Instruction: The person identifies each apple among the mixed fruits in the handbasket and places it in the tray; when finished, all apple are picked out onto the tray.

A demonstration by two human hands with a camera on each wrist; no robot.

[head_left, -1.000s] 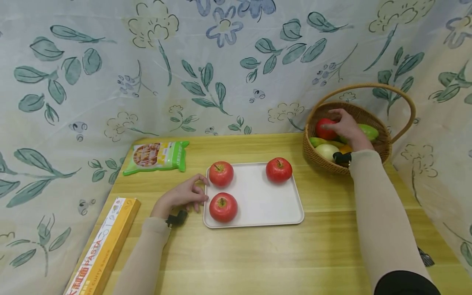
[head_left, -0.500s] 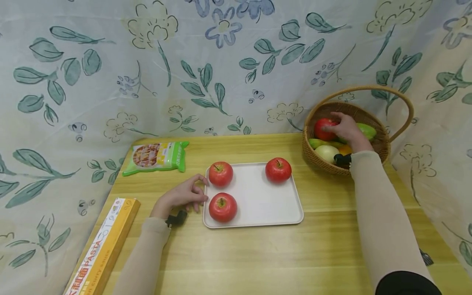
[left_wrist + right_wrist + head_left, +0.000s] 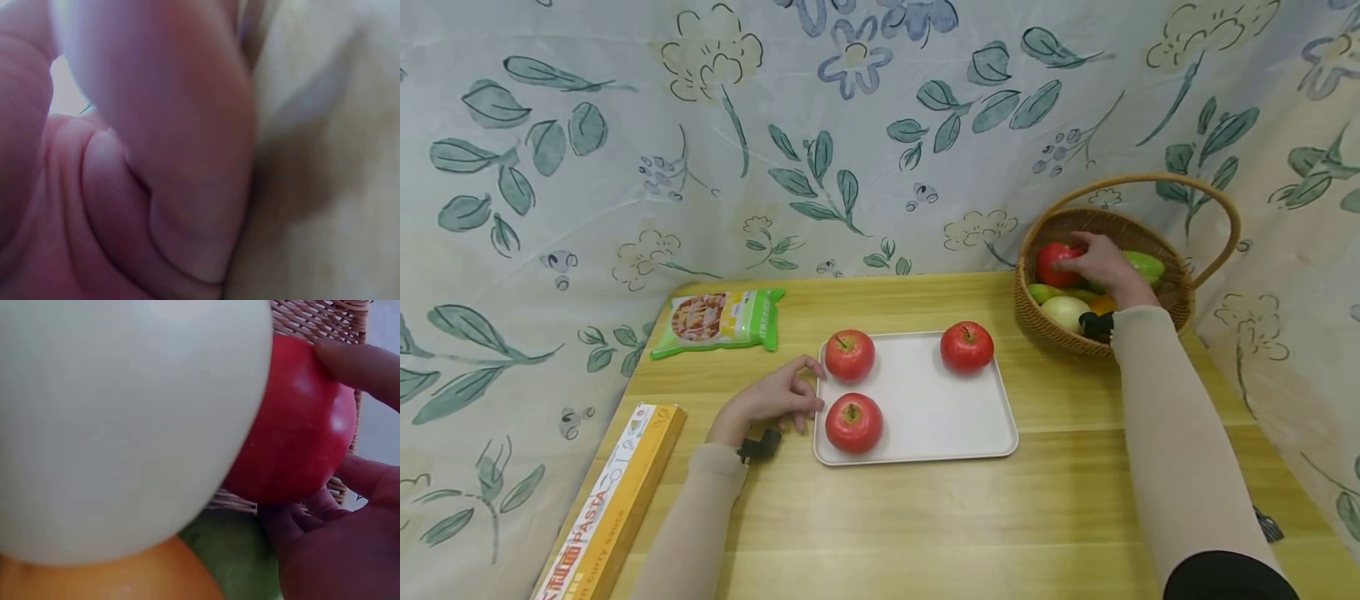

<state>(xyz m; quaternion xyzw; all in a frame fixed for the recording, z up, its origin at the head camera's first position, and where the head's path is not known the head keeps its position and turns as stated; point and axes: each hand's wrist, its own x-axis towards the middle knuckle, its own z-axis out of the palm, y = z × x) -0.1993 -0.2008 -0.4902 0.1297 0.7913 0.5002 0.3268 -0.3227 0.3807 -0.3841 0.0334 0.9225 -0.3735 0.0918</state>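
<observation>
In the head view my right hand point(image 3: 1105, 265) reaches into a wicker basket point(image 3: 1033, 321) and grips a red apple point(image 3: 1052, 265). The right wrist view shows the thumb on one side of this apple point(image 3: 294, 425) and the fingers on the other. My left hand point(image 3: 771, 396) lies beside the left edge of a white tray point(image 3: 925, 417), fingers loosely bent and holding nothing. Three red apples sit on the tray: one at back left point(image 3: 850, 356), another at front left point(image 3: 853, 423), the third at back right point(image 3: 967, 347).
A white onion-like vegetable point(image 3: 1065, 312) and other produce share the basket, whose tall handle point(image 3: 1150, 177) arches above. A green food packet point(image 3: 722, 319) lies at the back left, a pasta box point(image 3: 613, 500) at the left edge. A dark fork-like end point(image 3: 1267, 525) shows at right.
Inside the basket, my right hand and the red apple have shifted slightly to the left and down. The left hand and the tray apples have stayed put.
</observation>
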